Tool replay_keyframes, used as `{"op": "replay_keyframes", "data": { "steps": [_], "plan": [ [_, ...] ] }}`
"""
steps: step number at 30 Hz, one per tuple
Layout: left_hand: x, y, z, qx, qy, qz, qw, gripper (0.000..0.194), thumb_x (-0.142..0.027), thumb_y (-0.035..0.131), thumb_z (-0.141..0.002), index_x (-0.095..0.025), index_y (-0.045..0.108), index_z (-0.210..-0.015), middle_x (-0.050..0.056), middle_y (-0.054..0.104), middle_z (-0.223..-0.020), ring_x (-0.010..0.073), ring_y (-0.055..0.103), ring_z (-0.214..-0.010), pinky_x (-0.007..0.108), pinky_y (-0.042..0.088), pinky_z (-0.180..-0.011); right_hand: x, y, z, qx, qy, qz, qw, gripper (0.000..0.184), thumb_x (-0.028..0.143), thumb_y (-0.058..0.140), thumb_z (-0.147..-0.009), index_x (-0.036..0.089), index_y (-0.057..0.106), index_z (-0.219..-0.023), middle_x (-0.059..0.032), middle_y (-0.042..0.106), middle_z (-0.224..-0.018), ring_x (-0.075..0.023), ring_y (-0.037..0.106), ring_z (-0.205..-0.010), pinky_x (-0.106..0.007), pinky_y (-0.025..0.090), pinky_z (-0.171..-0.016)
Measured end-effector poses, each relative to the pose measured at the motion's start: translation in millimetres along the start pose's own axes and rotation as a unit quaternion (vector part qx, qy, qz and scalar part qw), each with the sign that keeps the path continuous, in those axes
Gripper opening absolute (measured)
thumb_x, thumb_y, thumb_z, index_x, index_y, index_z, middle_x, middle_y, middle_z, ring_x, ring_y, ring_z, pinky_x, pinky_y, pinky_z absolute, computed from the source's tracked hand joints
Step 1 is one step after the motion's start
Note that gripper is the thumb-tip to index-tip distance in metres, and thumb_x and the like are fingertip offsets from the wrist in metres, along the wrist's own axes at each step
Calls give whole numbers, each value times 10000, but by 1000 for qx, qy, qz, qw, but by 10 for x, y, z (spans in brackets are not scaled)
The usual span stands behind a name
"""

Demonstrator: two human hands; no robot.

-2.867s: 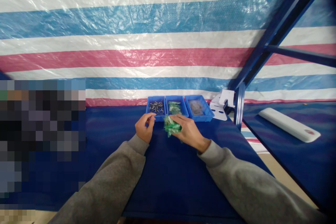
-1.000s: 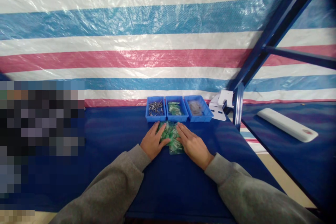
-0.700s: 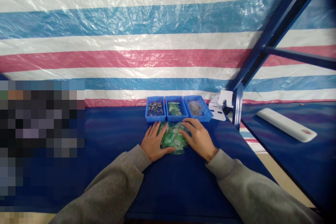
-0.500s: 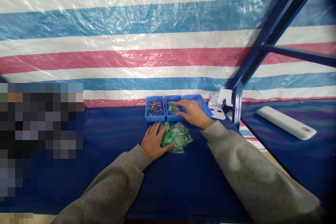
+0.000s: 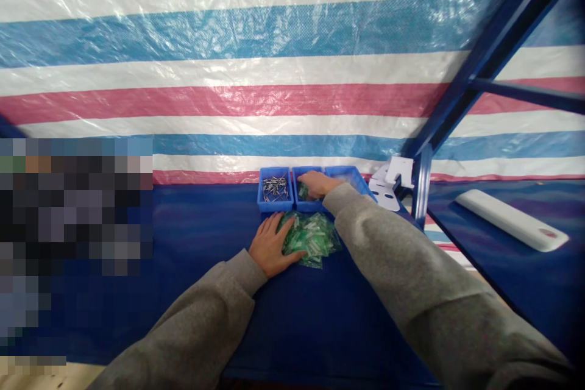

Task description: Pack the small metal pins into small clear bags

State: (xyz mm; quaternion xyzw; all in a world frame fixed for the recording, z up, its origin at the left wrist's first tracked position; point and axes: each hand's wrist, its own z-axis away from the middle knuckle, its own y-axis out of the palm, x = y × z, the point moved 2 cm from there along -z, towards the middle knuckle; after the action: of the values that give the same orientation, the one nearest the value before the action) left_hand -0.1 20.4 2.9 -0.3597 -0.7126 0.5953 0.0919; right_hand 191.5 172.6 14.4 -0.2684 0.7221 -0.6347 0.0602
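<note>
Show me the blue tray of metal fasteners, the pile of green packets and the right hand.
blue tray of metal fasteners (image 5: 275, 209): head view, front wall of the tray.
pile of green packets (image 5: 315, 237): head view, middle of the pile.
right hand (image 5: 313, 184): head view, back of the hand.

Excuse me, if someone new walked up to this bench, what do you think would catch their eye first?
The large pink, white and blue striped tarpaulin fills the wall behind the bench. Below it, a loose heap of green packets lies on the blue tabletop, with the left hand resting against it. Just beyond, the right hand reaches into the middle of three blue trays.
</note>
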Motion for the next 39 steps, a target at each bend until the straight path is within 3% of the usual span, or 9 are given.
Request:
{"op": "replay_keyframes", "data": {
  "steps": [3, 8, 13, 18, 21, 29, 32, 37, 39],
  "plan": [
    [6, 4, 4, -1, 0, 1, 1000, 749, -608, 512, -716, -220, 328, -1330, 131, 321, -1374, 301, 298, -1267, 487, 265, -1027, 46, -64, 21, 52, 22, 36, 998, 371, 76, 666, -577, 149, 636, -939, -109, 646, -885, -251, 610, -833, -341, 471, -723],
    [4, 4, 0, -3, 1, 0, 1000, 743, -611, 507, -717, -220, 336, -1326, 131, 332, -1367, 305, 301, -1264, 489, 264, -1027, 156, -175, 111, 46, -10, 53, 997, 319, 28, 543, -628, 158, 650, -898, -94, 654, -887, -241, 594, -873, -326, 448, -770],
    [4, 6, -3, 4, -4, -3, 1000, 742, -618, 488, -725, -218, 329, -1330, 132, 328, -1368, 307, 291, -1269, 490, 250, -1036, 202, -321, 169, 5, -26, 34, 999, 266, 64, 545, -649, 159, 661, -869, -66, 666, -904, -222, 584, -893, -315, 415, -832],
    [18, 4, -2, 12, -10, 11, 1000, 774, -631, 492, -714, -216, 304, -1340, 140, 302, -1383, 307, 274, -1280, 489, 245, -1039, 366, -756, 352, -120, -26, -66, 990, 202, 108, 540, -688, 158, 649, -851, -22, 665, -844, -161, 595, -794, -262, 426, -769],
    [31, -17, -4, 13, -24, 23, 999, 876, -662, 514, -671, -185, 256, -1360, 163, 295, -1384, 318, 265, -1284, 496, 235, -1043, 578, -946, 590, -118, -60, -130, 983, 167, 139, 553, -714, 170, 637, -855, 8, 654, -820, -132, 593, -749, -233, 433, -716],
    [68, -49, 27, 15, -38, 52, 998, 1011, -685, 540, -626, -114, 182, -1379, 195, 247, -1403, 329, 214, -1306, 493, 231, -1055, 869, -536, 1079, -44, -130, -106, 985, 365, 219, 641, -726, 192, 560, -1081, -67, 599, -1034, -206, 551, -982, -358, 438, -861],
    [23, -85, 41, -15, -32, 65, 997, 989, -650, 536, -665, -115, 128, -1390, 186, 240, -1407, 309, 221, -1307, 474, 245, -1058, 849, -467, 1148, -79, -136, -70, 985, 432, 243, 635, -736, 205, 524, -1152, -91, 525, -1166, -231, 483, -1091, -393, 416, -910],
    [-176, -180, 36, -24, 28, 30, 999, 755, -566, 466, -778, -201, 198, -1383, 115, 175, -1448, 286, 163, -1331, 472, 185, -1080, 608, -577, 934, -158, -72, -59, 983, 257, 203, 463, -853, 175, 561, -1089, -81, 585, -1078, -191, 527, -1027, -344, 409, -914],
    [-244, -194, 27, -4, 67, 6, 998, 665, -540, 432, -811, -247, 231, -1373, 78, 168, -1456, 280, 143, -1337, 485, 155, -1082, 464, -562, 732, -127, -25, -15, 991, 238, 176, 448, -855, 159, 584, -1050, -86, 611, -1039, -193, 544, -1004, -332, 401, -910]
  ]
}}
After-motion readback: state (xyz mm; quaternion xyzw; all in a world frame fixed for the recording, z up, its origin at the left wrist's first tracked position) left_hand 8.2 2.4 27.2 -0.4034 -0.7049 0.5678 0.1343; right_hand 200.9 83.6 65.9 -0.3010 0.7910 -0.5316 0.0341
